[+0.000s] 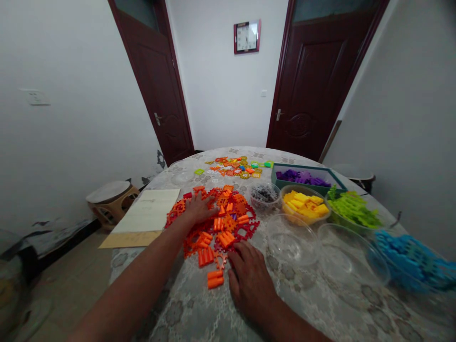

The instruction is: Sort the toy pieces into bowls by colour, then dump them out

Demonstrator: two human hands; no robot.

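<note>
A pile of red and orange plastic pieces [240, 209] lies on the patterned tablecloth [199, 313]. My left hand [199, 208] rests over the pile's upper left part with its fingers spread, and nothing shows in its grasp. At the pile's near right edge lies my right hand [249, 273], its fingers bent and touching the cloth beside an orange gear-like piece [220, 260]; whether its fingertips hold anything is unclear. Orange ribbed pieces [215, 279] sit apart at the near side, left of my right hand.
Right of the pile stand tubs of grey pieces [264, 194], yellow pieces [305, 205], green pieces [352, 209] and blue pieces [416, 261], two clear lids [294, 240] and a box of purple pieces [302, 177]. Paper [146, 211] lies left. More mixed pieces [235, 167] lie behind.
</note>
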